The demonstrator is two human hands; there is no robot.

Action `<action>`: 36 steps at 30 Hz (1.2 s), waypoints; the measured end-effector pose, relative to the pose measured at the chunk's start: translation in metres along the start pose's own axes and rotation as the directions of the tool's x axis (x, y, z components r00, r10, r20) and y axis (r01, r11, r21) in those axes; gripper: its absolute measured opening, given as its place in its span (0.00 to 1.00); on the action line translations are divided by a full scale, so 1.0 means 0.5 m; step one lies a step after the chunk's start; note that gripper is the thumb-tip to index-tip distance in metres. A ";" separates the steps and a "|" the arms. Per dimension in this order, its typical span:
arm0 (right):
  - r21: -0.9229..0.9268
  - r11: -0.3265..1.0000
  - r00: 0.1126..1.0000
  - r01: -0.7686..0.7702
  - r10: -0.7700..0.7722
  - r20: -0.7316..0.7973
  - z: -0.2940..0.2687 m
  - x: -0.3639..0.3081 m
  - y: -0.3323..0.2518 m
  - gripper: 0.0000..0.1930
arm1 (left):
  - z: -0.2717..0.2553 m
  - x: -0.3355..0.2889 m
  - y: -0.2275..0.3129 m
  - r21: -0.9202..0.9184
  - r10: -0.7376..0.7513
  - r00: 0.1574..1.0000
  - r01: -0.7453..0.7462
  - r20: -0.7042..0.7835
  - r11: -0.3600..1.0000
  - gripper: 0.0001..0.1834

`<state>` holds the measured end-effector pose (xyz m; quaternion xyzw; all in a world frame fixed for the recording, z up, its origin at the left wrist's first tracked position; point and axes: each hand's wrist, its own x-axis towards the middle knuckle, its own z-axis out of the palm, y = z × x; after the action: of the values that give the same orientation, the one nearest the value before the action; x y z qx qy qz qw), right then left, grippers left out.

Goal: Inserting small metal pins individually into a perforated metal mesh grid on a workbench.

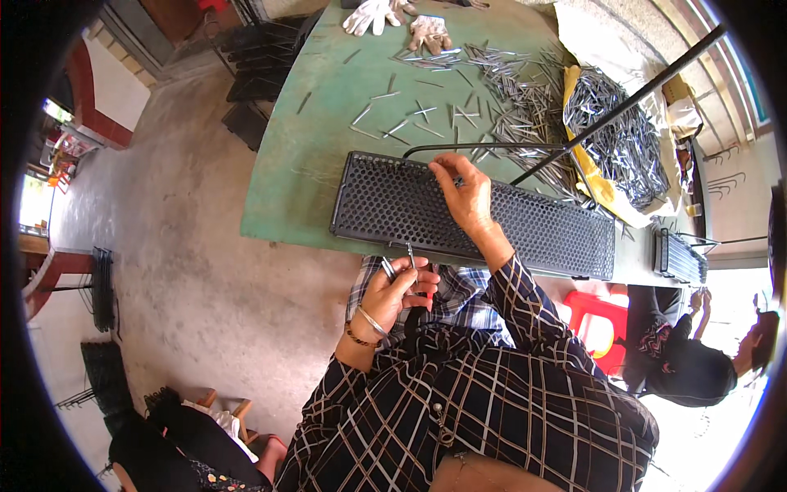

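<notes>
A long black perforated metal rack (pixel 537 223) lies across the near edge of the green table, its thin bent rods reaching up and to the right. My right hand (pixel 469 198) is over the rack, fingers curled and thumb brought toward them at its far rim. What they pinch, if anything, is hidden. Below the near rim, my left hand (pixel 393 293) is closed on slim silver metal pins (pixel 411 255). One of these pins points up, its tip close to the rack's near edge.
Loose pins (pixel 525 123) are strewn over the green table (pixel 287 184). A yellow-edged sack (pixel 611 123) full of pins stands at the back right. Work gloves (pixel 430 34) lie at the far edge. Two other people sit nearby, one beside a red stool (pixel 586 307). Another rack (pixel 679 256) is at the right.
</notes>
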<state>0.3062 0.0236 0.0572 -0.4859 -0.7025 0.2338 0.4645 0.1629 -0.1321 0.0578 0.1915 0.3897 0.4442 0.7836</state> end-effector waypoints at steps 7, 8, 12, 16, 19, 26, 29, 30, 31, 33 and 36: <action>-0.060 0.994 0.995 0.092 -0.089 0.041 0.011 -0.005 0.018 0.10 | -0.007 0.000 -0.002 0.028 -0.012 1.000 0.011 0.005 1.000 0.14; -0.061 0.994 0.995 0.095 -0.092 0.045 0.012 -0.005 0.020 0.11 | -0.007 0.000 -0.003 0.027 -0.008 1.000 0.008 0.009 1.000 0.14; -0.077 0.992 0.995 0.099 -0.097 0.040 0.010 -0.005 0.016 0.13 | -0.002 0.000 0.003 0.029 -0.005 1.000 0.005 0.000 1.000 0.15; -0.157 0.977 0.989 0.145 -0.142 0.031 0.001 -0.004 0.007 0.13 | -0.002 0.000 0.004 0.013 -0.016 1.000 0.016 -0.004 1.000 0.15; -0.152 0.981 0.993 0.117 -0.116 0.018 0.002 -0.005 0.004 0.13 | -0.001 0.001 0.004 0.030 -0.013 1.000 0.013 0.003 0.999 0.15; -0.140 0.975 0.985 0.173 -0.172 0.023 0.007 -0.006 0.011 0.10 | -0.001 0.002 -0.002 0.027 -0.012 1.000 0.012 0.011 1.000 0.15; -0.163 0.967 0.981 0.195 -0.194 0.023 0.003 -0.004 0.019 0.08 | 0.000 0.002 -0.004 0.030 -0.014 1.000 0.013 0.010 0.999 0.15; -0.176 0.957 0.973 0.230 -0.228 0.031 0.002 -0.004 0.023 0.07 | 0.000 0.001 -0.005 0.039 -0.012 1.000 0.011 0.008 0.999 0.15; -0.176 0.957 0.973 0.229 -0.227 0.032 0.001 -0.005 0.020 0.07 | 0.002 0.002 -0.005 0.038 -0.012 1.000 0.012 0.007 0.999 0.15; -0.228 0.948 0.975 0.224 -0.221 0.037 0.000 -0.007 0.014 0.07 | 0.007 0.006 -0.005 -0.019 -0.024 0.999 0.024 0.025 1.000 0.15; -0.231 0.931 0.958 0.283 -0.285 0.024 0.001 -0.012 0.018 0.07 | 0.013 0.013 -0.009 -0.012 -0.008 1.000 0.008 -0.007 1.000 0.14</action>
<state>0.3104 0.0222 0.0472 -0.4315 -0.7855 0.0781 0.4367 0.1724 -0.1288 0.0558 0.1835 0.3906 0.4440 0.7852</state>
